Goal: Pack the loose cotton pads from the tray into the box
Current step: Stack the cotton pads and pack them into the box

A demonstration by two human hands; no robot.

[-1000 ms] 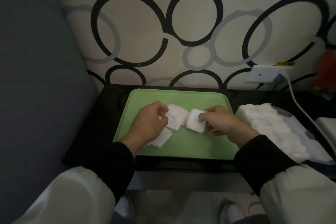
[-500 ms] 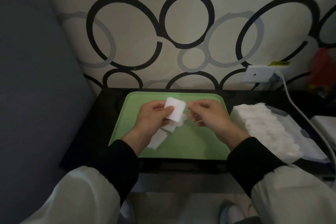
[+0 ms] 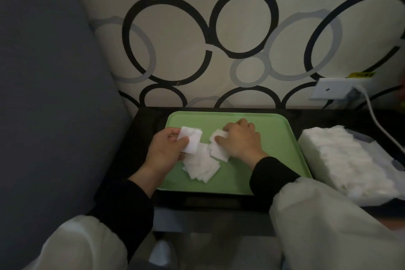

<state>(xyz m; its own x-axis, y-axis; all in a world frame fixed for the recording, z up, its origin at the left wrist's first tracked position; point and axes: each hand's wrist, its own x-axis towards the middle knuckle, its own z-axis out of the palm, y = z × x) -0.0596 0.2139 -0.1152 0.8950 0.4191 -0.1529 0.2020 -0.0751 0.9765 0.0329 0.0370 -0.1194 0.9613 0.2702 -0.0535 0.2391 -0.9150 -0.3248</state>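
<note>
A home room: ring-patterned wallpaper [image 3: 197, 39], wall socket [image 3: 333, 91].

Readable text: none could be made out.
Yellow sticker [image 3: 361, 75]: stood on the wall just above the socket plate [image 3: 333, 91]; its dark marks were too blurred to read.
Box [image 3: 363, 139]: its visible edge carried no legible print.

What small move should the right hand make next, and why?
Probably lift the pad pinched by the right hand and lay it on the stack held in the left hand. More loose pads lie on the green tray, so the stack seems not yet ready for the box.
</note>
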